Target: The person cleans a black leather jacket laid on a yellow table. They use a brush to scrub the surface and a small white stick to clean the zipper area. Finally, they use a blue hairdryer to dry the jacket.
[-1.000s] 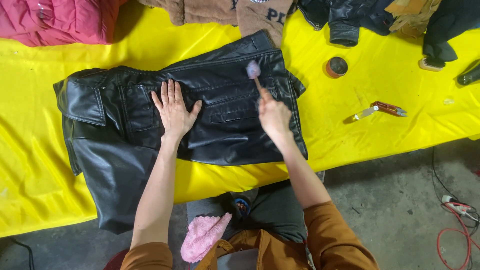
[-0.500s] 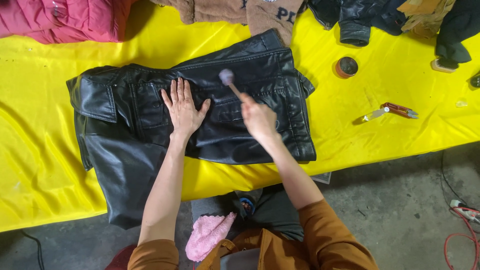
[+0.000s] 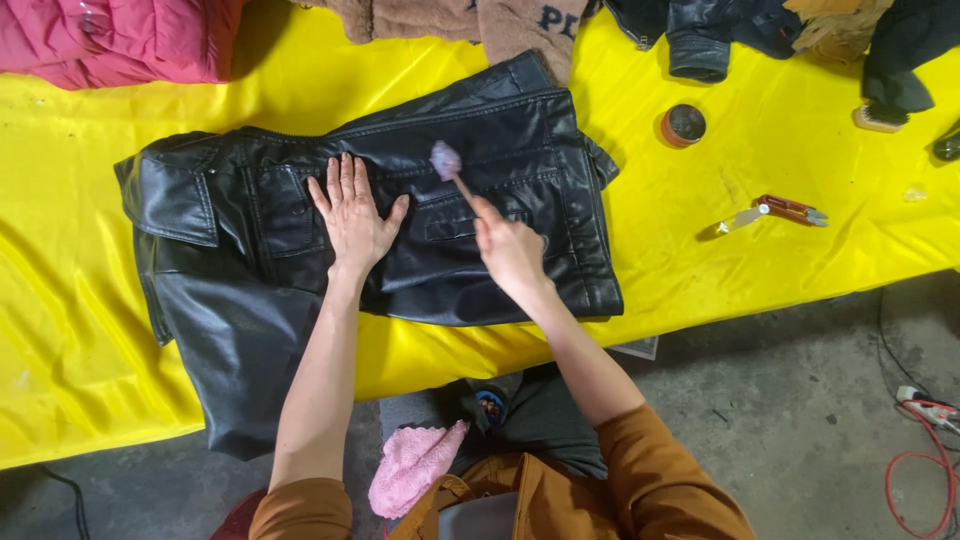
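A black leather jacket (image 3: 250,260) lies spread on a yellow-covered table (image 3: 700,270), one sleeve hanging over the near edge. My left hand (image 3: 352,215) lies flat on the jacket's middle, fingers spread. My right hand (image 3: 510,250) grips a thin stick with a small pale purple pad at its tip (image 3: 444,160); the pad touches the leather near a chest pocket.
A small round brown tin (image 3: 684,124) and red-handled snips (image 3: 780,211) lie on the table at the right. Pink (image 3: 110,40), brown and dark garments are piled along the far edge. A pink cloth (image 3: 412,467) rests on my lap. Red cable (image 3: 915,450) lies on the floor.
My right hand has swept the pad leftward across the jacket, then slightly back toward the right. My left hand has stayed pressed flat on the leather.
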